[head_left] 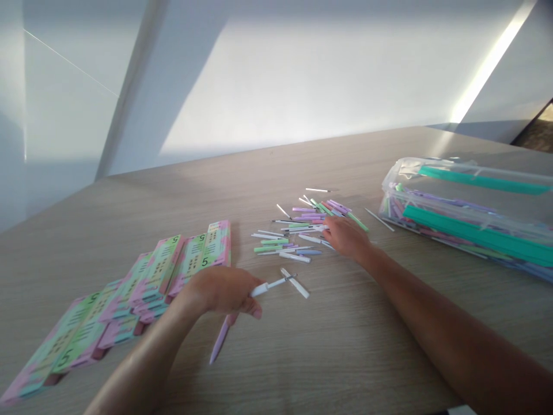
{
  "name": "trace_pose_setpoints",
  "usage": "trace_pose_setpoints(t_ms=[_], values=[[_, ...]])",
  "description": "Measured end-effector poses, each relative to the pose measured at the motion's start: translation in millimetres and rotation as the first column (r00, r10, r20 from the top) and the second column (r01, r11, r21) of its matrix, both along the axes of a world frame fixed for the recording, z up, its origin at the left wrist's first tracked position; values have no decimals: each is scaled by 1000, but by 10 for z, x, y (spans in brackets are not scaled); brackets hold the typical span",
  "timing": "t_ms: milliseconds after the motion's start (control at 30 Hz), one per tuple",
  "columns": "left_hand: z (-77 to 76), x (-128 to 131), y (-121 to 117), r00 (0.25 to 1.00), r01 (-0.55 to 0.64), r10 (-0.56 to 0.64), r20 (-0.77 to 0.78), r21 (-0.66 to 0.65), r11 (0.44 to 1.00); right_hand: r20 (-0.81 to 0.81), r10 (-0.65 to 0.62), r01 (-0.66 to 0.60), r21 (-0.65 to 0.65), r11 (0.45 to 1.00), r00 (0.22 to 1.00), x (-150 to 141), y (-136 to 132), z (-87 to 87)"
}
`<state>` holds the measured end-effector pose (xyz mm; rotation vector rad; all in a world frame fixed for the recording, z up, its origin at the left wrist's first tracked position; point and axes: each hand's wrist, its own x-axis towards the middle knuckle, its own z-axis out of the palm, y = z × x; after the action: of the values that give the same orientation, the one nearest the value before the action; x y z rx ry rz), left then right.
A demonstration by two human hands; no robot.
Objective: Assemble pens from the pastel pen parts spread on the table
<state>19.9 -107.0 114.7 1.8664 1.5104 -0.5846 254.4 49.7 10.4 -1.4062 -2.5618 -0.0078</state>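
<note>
My left hand [227,290] is closed around a slim white pen part [270,285] with a metal tip pointing right. A lilac pen barrel [219,342] sticks out below the same hand; whether the fingers grip it is hidden. Just beyond the metal tip, a loose white pen part [295,283] lies on the table. My right hand [345,235] reaches into a spread pile of pen parts [309,215] in white, green, purple and blue. Its fingers are bunched together over the pile, and a white piece shows at the fingertips.
Several pink and green printed boxes [158,268] lie stacked in a row at the left. A clear plastic case [466,216] with teal strips, full of more pen parts, stands at the right. A thin stick [379,219] lies beside it. Behind the table [276,167] rises a pale wall.
</note>
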Motion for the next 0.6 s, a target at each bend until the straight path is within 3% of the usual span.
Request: trace_pose_setpoints(t_ms=[100,233,300,467,600], values=[[4,8,-1,1000,-7,7,1,3,1000,-82,-29,25,-51,998,996,51,-106,108],[11,30,2,1000,9,-9,-5,-13,1000,-45,198,-202,-275,940,979,64,-347,175],[11,35,4,1000,17,-17,-9,-13,1000,10,259,-239,-355,904,966,22,-471,157],[6,22,3,1000,12,-12,2,-21,1000,125,211,-143,-411,900,969,-50,-577,156],[8,11,-1,1000,20,-20,4,-17,1000,-1,223,-208,-359,910,975,60,-448,284]])
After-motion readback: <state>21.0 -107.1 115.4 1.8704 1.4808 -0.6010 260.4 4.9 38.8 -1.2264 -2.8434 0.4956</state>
